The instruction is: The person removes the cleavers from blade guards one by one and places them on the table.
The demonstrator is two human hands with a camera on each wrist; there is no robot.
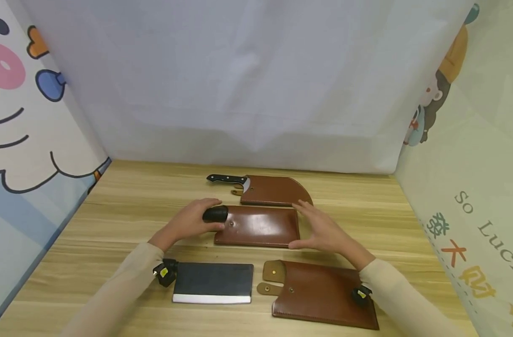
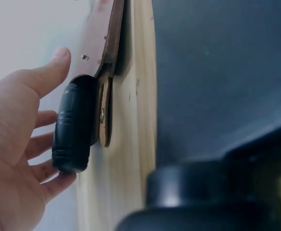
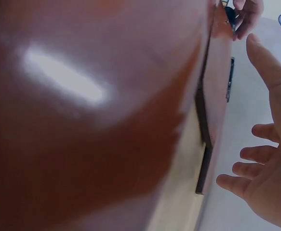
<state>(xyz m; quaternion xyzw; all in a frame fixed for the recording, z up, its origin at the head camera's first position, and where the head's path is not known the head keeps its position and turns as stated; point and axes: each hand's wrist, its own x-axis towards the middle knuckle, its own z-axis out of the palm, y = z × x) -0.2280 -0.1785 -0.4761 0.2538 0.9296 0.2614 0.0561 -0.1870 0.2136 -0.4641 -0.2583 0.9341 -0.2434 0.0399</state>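
Note:
A brown leather sheath (image 1: 260, 227) lies mid-table with a knife's black handle (image 1: 216, 214) sticking out of its left end. My left hand (image 1: 190, 220) is around that handle. In the left wrist view its thumb stands apart from the handle (image 2: 73, 125) and the fingers pass behind it, not closed on it. At the sheath's right end my right hand (image 1: 323, 229) is spread, thumb near the lower corner and fingers near the upper one. The right wrist view shows the hand's fingers (image 3: 258, 154) loosely extended, holding nothing.
Behind lies a cleaver with a black riveted handle (image 1: 226, 179) in a round-ended brown sheath (image 1: 277, 190). In front are a dark-bladed cleaver (image 1: 214, 279) and another brown sheath (image 1: 323, 292) with unfastened straps. A white cloth wall (image 1: 248, 93) closes off the table's back.

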